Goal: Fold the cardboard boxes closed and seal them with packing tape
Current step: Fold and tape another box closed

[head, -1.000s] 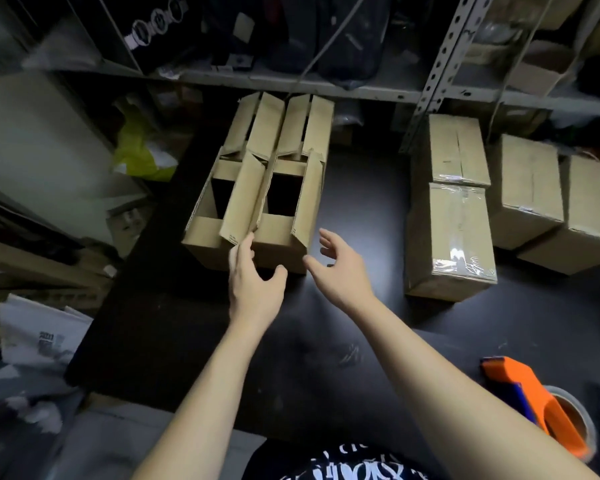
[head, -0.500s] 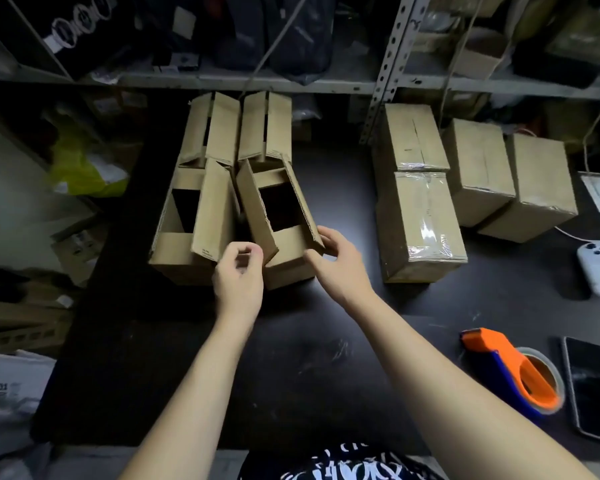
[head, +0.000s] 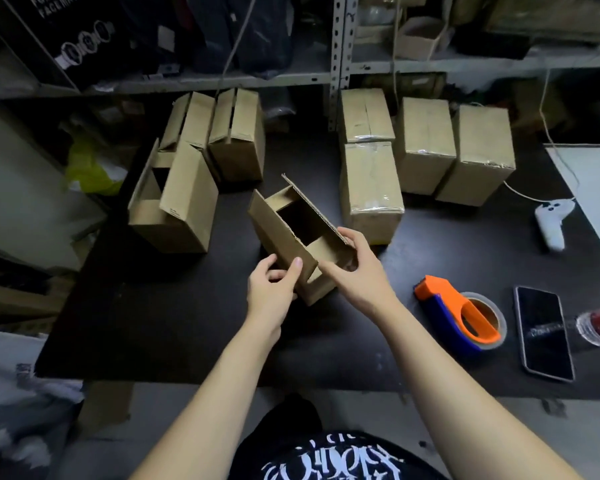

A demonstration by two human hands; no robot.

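An open cardboard box (head: 284,223) sits tilted in the middle of the black table (head: 174,320), its top flaps standing up. My left hand (head: 274,289) grips its near left corner, thumb on the side wall. My right hand (head: 357,268) holds the near right end, fingers against the right flap. An orange and blue tape dispenser (head: 461,317) with a tape roll lies to the right of my right hand.
Three unsealed boxes (head: 184,202) stand at the left and back left. Several taped boxes (head: 371,188) stand at the back right. A phone (head: 544,330), a white controller (head: 551,220) and a cable lie at the right. Metal shelving (head: 340,64) rises behind.
Both hands have taken hold of the right-hand open box and pulled it away from the group toward me and to the right, turning it. The view has shifted right.
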